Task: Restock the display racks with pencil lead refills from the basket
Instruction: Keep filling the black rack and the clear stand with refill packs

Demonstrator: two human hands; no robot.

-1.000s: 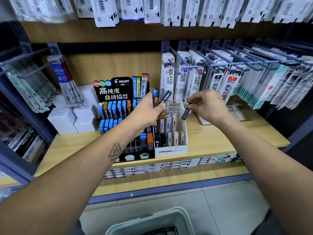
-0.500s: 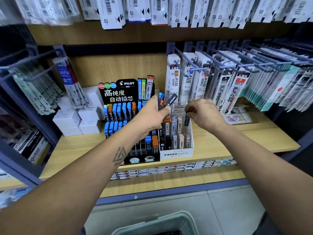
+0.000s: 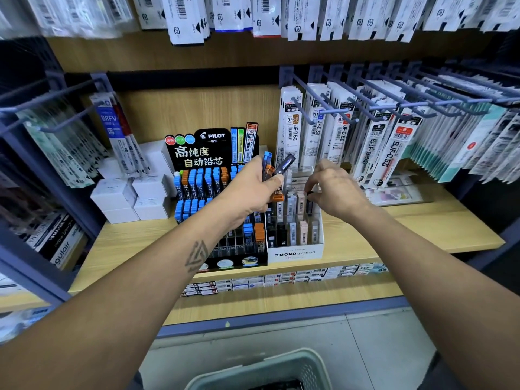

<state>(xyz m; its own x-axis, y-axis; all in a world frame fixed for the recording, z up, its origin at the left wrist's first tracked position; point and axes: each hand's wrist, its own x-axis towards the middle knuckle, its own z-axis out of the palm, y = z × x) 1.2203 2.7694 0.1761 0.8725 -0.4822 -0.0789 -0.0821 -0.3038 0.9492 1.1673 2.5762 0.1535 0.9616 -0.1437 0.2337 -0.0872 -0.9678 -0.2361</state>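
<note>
Pencil lead refills [image 3: 277, 171], a small bunch with blue, orange and dark cases, stand fanned upward out of the left hand [image 3: 250, 190], whose fingers are curled around their lower ends above the back of the black rack [image 3: 213, 153]. That black rack sits near the middle of the wooden shelf [image 3: 422, 229], toward its front edge, its stepped rows holding blue and orange refill cases. At the shelf's left end, white boxes [image 3: 132, 198] are stacked just beside the black rack, with hanging packets [image 3: 118, 130] on hooks above them.

Touching the black rack's right side stands the white rack [image 3: 295, 253], its front at the shelf's front edge, with pale and dark cases upright in its compartments. The right hand [image 3: 337, 192] is over the back right part of this white rack, thumb and fingers pinching the top of a dark refill [image 3: 309, 205] that stands upright in a rear compartment.

Farther right, packets of pen refills [image 3: 371, 144] hang on hooks along the shelf's back. Below, on the floor at the bottom edge of the view, the rim of a pale green basket [image 3: 253, 370] shows.
</note>
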